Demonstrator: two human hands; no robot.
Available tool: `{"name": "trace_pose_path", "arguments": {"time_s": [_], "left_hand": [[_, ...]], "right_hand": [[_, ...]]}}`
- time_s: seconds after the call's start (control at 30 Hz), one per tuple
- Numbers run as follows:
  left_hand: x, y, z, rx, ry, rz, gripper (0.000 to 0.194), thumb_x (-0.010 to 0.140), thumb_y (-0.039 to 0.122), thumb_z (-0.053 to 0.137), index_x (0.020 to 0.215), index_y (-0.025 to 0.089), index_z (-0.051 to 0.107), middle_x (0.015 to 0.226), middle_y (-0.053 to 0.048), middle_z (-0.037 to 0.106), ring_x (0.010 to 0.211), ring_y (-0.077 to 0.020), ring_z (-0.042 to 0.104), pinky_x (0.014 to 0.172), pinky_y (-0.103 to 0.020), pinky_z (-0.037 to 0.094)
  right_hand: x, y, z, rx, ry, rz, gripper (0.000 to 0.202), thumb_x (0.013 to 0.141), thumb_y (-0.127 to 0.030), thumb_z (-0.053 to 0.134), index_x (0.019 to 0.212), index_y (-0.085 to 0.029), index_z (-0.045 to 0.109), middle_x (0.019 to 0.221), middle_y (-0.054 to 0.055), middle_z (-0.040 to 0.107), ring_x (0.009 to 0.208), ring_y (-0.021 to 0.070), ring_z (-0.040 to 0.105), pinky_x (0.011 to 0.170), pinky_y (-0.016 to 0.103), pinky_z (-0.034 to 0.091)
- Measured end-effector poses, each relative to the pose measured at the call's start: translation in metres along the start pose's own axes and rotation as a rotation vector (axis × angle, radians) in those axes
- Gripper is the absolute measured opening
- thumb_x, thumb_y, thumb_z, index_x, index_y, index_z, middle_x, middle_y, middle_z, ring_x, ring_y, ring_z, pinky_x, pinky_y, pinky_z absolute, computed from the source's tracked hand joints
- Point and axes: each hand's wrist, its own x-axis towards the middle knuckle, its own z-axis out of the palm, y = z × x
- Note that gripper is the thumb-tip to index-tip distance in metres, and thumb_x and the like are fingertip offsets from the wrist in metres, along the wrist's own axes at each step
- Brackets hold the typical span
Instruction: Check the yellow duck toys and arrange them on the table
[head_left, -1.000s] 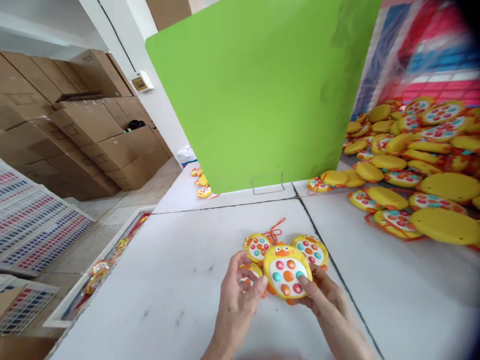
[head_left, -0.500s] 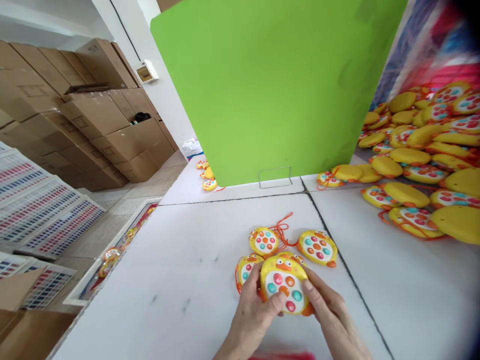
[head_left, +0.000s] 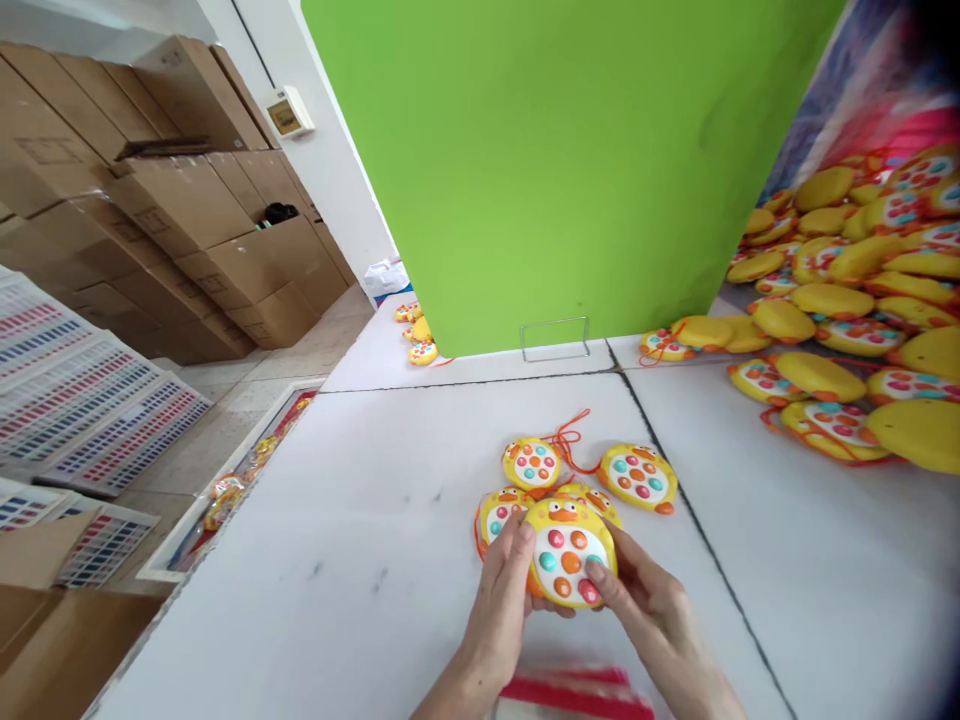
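Observation:
A yellow duck toy [head_left: 571,552] with round coloured buttons faces up between my two hands. My left hand [head_left: 501,590] grips its left edge, the thumb along the side. On its right edge my right hand [head_left: 646,590] is closed, the thumb on a lower button. Several similar toys lie on the white table just beyond: one at the upper left [head_left: 531,462], one at the right [head_left: 638,477], and others partly hidden behind the held toy. Orange cords tangle between them.
A green panel [head_left: 570,170] stands across the table [head_left: 360,500]. Many yellow toys [head_left: 825,300] are heaped at the right. Red-edged packaging [head_left: 577,690] lies near my body. Cardboard boxes [head_left: 195,210] and white crates [head_left: 90,380] stand at the left.
My left thumb has moved off the toy's buttons to its left edge. My right thumb has shifted onto a button. The view has tilted down slightly, showing more of the red-edged packaging.

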Motion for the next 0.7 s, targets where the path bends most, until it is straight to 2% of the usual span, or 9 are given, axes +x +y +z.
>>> {"name": "trace_pose_path", "arguments": {"time_s": [0.1, 0.2, 0.33, 0.4, 0.5, 0.63, 0.7], "left_hand": [[-0.003, 0.000, -0.002, -0.019, -0.038, 0.016, 0.059, 0.084, 0.056, 0.054, 0.129, 0.019, 0.047, 0.114, -0.012, 0.062, 0.095, -0.0236, 0.065, 0.067, -0.030, 0.058], [-0.006, 0.001, -0.003, -0.013, -0.088, 0.024, 0.055, 0.088, 0.054, 0.050, 0.131, 0.020, 0.045, 0.116, -0.012, 0.062, 0.098, -0.0244, 0.064, 0.070, -0.032, 0.058], [-0.007, 0.003, -0.009, 0.154, -0.101, 0.141, 0.048, 0.082, 0.040, 0.064, 0.123, 0.019, 0.052, 0.119, -0.010, 0.062, 0.108, -0.0257, 0.060, 0.087, -0.035, 0.054], [-0.008, 0.006, -0.013, 0.216, -0.103, 0.197, 0.044, 0.082, 0.035, 0.065, 0.121, 0.018, 0.054, 0.119, -0.009, 0.063, 0.108, -0.0253, 0.060, 0.093, -0.036, 0.050], [-0.010, 0.006, -0.017, 0.230, -0.140, 0.196, 0.043, 0.084, 0.032, 0.063, 0.123, 0.017, 0.053, 0.118, -0.010, 0.064, 0.105, -0.0252, 0.061, 0.091, -0.036, 0.051], [-0.012, 0.005, -0.021, 0.238, -0.124, 0.178, 0.046, 0.082, 0.032, 0.064, 0.124, 0.018, 0.052, 0.126, -0.010, 0.060, 0.114, -0.0261, 0.057, 0.094, -0.034, 0.049], [-0.008, 0.008, -0.029, 0.253, -0.045, 0.209, 0.044, 0.083, 0.035, 0.064, 0.121, 0.017, 0.054, 0.123, -0.011, 0.062, 0.112, -0.0261, 0.059, 0.092, -0.034, 0.049]], "right_hand": [[-0.001, 0.007, -0.001, -0.047, 0.009, -0.039, 0.075, 0.080, -0.047, 0.068, 0.141, -0.017, 0.035, 0.134, 0.012, 0.054, 0.118, 0.0278, 0.055, 0.092, 0.034, 0.052], [-0.001, 0.014, 0.000, -0.148, 0.053, -0.012, 0.081, 0.076, -0.048, 0.071, 0.141, -0.016, 0.036, 0.128, 0.012, 0.059, 0.110, 0.0285, 0.060, 0.086, 0.034, 0.055], [-0.004, 0.012, 0.003, -0.072, 0.085, -0.014, 0.082, 0.074, -0.048, 0.073, 0.140, -0.016, 0.038, 0.126, 0.012, 0.061, 0.113, 0.0290, 0.058, 0.087, 0.033, 0.055], [-0.007, 0.008, 0.006, -0.008, 0.039, -0.004, 0.077, 0.075, -0.048, 0.072, 0.138, -0.016, 0.042, 0.126, 0.012, 0.062, 0.114, 0.0287, 0.058, 0.088, 0.033, 0.054], [-0.011, 0.005, 0.010, -0.027, 0.011, 0.023, 0.063, 0.079, -0.051, 0.067, 0.131, -0.017, 0.051, 0.118, 0.010, 0.066, 0.108, 0.0279, 0.062, 0.082, 0.031, 0.056], [-0.011, 0.009, 0.012, -0.201, 0.089, 0.001, 0.059, 0.081, -0.056, 0.060, 0.128, -0.020, 0.055, 0.109, 0.006, 0.070, 0.099, 0.0256, 0.065, 0.078, 0.029, 0.056], [-0.011, 0.013, 0.005, -0.356, 0.072, -0.037, 0.057, 0.083, -0.056, 0.056, 0.129, -0.023, 0.055, 0.114, 0.006, 0.067, 0.101, 0.0257, 0.064, 0.079, 0.029, 0.055]]}}
